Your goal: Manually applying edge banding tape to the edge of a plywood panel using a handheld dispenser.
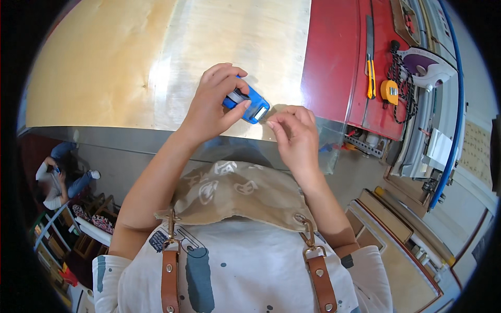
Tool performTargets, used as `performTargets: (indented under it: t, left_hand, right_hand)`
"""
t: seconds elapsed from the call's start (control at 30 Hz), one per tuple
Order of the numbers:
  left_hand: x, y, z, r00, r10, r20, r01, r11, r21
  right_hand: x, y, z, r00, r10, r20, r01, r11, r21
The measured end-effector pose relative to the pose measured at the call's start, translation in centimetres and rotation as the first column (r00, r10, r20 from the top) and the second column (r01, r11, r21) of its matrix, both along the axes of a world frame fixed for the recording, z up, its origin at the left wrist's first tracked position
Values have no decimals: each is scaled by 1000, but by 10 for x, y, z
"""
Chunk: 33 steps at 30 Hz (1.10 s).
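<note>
My left hand (206, 107) is wrapped round a small blue case that looks like a tape dispenser (254, 102), with a grey band and a pale window in it. The case is tilted, its window end pointing down and to the right. Close to that end, my right hand (300, 133) has thumb and forefinger pinched together; whatever lies between them is too small to make out. Both hands are over the near edge of a large pale wooden board (104, 68), whose right part shines under a clear or glossy layer.
Right of the board, a red work surface (331, 57) carries a yellow utility knife (371, 78), a yellow tape measure (389, 92) and a corded iron (425, 68). A clear sheet (333, 148) overhangs the near edge. Someone sits at the far left (57, 177). Framed panels (391, 250) lean at the lower right.
</note>
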<state>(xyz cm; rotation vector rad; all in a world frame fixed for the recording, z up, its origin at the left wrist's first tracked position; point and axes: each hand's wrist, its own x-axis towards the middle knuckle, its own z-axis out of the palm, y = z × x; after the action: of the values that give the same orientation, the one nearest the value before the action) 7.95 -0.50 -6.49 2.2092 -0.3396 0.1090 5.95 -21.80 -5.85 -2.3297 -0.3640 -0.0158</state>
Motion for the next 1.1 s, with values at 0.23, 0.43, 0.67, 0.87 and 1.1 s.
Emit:
performTargets:
  t: [0.23, 0.43, 0.67, 0.87, 1.1]
  left_hand:
    - [-1, 1, -3, 1000, 2, -3, -2, 1000, -10]
    - [0, 1, -3, 1000, -6, 5, 6, 1000, -20]
    - [-2, 1, -5, 1000, 5, 2, -5, 1000, 6]
    - [0, 1, -4, 1000, -3, -1, 3, 1000, -4]
    - [0, 1, -4, 1000, -5, -4, 5, 1000, -10]
  right_hand:
    - [6, -36, -10, 969, -247, 11, 247, 969, 26]
    - [-29, -44, -30, 783, -266, -562, 498, 809, 312]
    - [-28, -28, -41, 787, -348, -510, 561, 748, 354]
    - [-29, -25, -50, 852, -379, -360, 502, 785, 362]
    - [-25, -24, -49, 855, -376, -357, 500, 782, 373]
